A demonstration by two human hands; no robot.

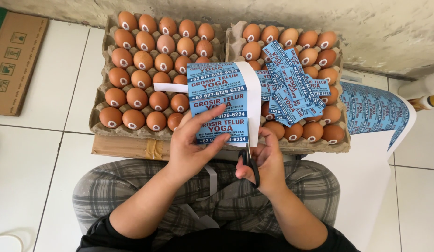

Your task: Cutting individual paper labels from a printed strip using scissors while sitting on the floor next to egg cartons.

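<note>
Labels, a blue printed strip, are pinched in the left hand above the lap; the right hand grips scissors beneath. A crooked snip could slice through print, since the strip curls.

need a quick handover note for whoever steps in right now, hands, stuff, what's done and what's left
Left hand: grip on a white paper strip of blue printed labels, held upright over the lap.
Right hand: grip on black-handled scissors, blades at the strip's lower right edge.
Things: two grey cardboard trays of brown eggs ahead; a pile of cut blue labels lies on the right tray; an uncut blue label sheet lies at right.
Done: many labels cut loose.
Left: the held strip's labels are uncut, as is the sheet.
</note>
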